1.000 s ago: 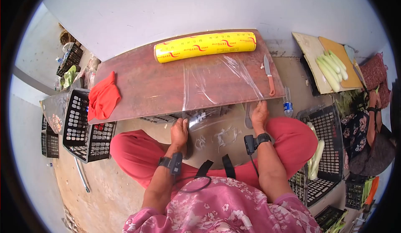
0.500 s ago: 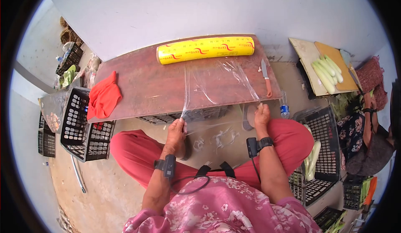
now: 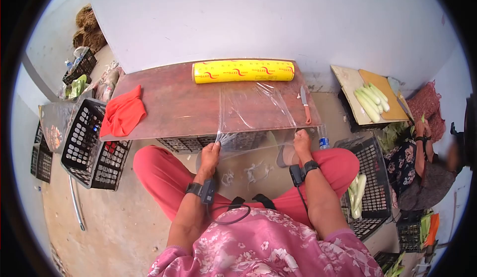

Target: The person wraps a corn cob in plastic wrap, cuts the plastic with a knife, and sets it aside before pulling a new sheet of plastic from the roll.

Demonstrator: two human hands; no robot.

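Observation:
A yellow-printed roll of cling film [image 3: 243, 71] lies along the back of the reddish-brown table [image 3: 174, 98]. From it a clear sheet of cling film [image 3: 253, 109] runs toward me, over the table's front edge. My left hand [image 3: 209, 157] is closed on the sheet's left corner, where the film is bunched. My right hand [image 3: 302, 144] is closed on the right corner. Between my hands the film's near edge hangs over the floor. A knife [image 3: 305, 107] with an orange-brown handle lies at the table's right end, beyond my right hand.
A red cloth [image 3: 124, 110] lies on the table's left end, near black crates [image 3: 84, 145]. At right, pale peeled stalks [image 3: 371, 100] lie on boards, and another crate [image 3: 375, 177] holds more. A co-worker's hands [image 3: 422, 128] are farther right. A bottle [image 3: 324, 142] stands beside my right knee.
The view has shifted, so the table and roll appear lower. Both hands still grip the film's corners, and the sheet stays stretched from the roll. The co-worker's hands have come up.

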